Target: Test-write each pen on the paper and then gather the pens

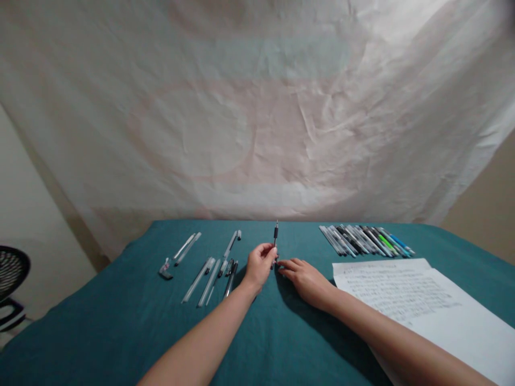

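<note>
My left hand (259,268) is closed in a pinch around a pen (276,232), which stands nearly upright with its tip up and a dark grip section below the tip. My right hand (306,280) lies low over the cloth, fingers stretched toward the pen's lower end. Its fingertips are beside that end; whether they touch it I cannot tell. Left of my left hand lie several clear pen parts (198,280), with small dark-ended caps among them. A darker pen barrel (230,279) rests close to my left wrist.
A green cloth (120,321) covers the table. At the back right lies a row of several pens (362,239), some green and blue. Handwritten paper sheets (475,327) lie under my right forearm. A small greyish object (165,269) sits at left, near more clear tubes (188,248).
</note>
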Tool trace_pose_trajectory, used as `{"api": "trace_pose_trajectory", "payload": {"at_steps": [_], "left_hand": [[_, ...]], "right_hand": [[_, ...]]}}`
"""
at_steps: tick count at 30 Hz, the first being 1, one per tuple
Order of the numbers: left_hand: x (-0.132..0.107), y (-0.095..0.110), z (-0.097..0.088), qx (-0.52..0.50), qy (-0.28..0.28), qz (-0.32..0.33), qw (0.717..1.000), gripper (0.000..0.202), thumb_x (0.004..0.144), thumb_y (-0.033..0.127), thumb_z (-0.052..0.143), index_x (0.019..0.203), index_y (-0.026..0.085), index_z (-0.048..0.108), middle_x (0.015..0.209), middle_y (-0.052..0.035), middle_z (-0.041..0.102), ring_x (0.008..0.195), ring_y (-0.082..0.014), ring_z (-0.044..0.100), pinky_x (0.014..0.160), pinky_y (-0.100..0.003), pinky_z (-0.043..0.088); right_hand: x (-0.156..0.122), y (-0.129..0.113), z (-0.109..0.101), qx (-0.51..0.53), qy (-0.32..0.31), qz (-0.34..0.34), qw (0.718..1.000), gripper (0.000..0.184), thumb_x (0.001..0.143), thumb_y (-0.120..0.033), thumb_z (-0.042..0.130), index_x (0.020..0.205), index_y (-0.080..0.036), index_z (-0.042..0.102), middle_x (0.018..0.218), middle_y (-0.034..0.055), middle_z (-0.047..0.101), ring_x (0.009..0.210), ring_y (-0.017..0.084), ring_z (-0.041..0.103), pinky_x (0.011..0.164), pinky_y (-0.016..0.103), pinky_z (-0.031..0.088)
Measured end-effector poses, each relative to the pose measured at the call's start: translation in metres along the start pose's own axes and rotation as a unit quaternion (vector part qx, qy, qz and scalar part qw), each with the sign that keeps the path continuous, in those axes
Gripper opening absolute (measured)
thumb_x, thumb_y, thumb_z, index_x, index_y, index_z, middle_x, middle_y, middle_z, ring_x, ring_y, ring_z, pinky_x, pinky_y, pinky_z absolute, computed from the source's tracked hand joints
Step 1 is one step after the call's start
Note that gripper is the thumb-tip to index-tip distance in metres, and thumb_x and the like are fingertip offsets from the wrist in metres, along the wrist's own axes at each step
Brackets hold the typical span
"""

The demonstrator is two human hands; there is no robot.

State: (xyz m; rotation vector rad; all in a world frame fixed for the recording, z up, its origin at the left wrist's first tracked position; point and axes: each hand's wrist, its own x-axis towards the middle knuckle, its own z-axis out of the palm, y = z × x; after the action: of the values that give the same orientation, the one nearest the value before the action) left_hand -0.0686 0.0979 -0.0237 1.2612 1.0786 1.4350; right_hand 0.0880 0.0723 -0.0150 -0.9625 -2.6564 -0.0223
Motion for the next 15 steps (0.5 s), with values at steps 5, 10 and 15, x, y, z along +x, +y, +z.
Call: {"api": "trace_pose_trajectory", "payload": {"at_steps": [5,10,15], "left_hand": [[-0.0004,0.0019,0.0006,0.006,0.009,0.004,1.000,0.032,0.066,0.037,0.062,0.086,0.011,0.059,0.078,-0.0055,0.062,0.065,-0.0120,0.057,0.060,-0.023,0.045],[0.0004,0.0007,0.0000,0.004,0.011,0.005,1.000,0.031,0.067,0.036,0.061,0.086,0.011,0.058,0.079,-0.0061,0.062,0.065,-0.0122,0.058,0.060,-0.023,0.046],[0.0007,-0.0019,-0.0002,0.008,0.008,0.004,1.000,0.032,0.067,0.036,0.062,0.087,0.011,0.059,0.078,-0.0060,0.062,0.065,-0.0125,0.057,0.058,-0.022,0.045]], "right_hand": [[0.0046,-0.0030,-0.0035,0.021,0.023,0.014,0.999,0.037,0.082,-0.009,0.037,0.115,-0.018,0.051,0.109,0.0086,0.057,0.101,0.018,0.047,0.086,0.032,0.039],[0.0066,-0.0030,0.0009,0.018,0.014,-0.009,1.000,0.037,0.082,-0.010,0.040,0.116,-0.016,0.051,0.115,0.0089,0.055,0.104,0.019,0.046,0.087,0.032,0.038],[-0.0010,-0.0050,0.0014,0.029,0.009,-0.026,0.999,0.026,0.083,-0.013,0.041,0.101,-0.016,0.059,0.105,0.0074,0.060,0.100,0.018,0.048,0.084,0.029,0.040]]}}
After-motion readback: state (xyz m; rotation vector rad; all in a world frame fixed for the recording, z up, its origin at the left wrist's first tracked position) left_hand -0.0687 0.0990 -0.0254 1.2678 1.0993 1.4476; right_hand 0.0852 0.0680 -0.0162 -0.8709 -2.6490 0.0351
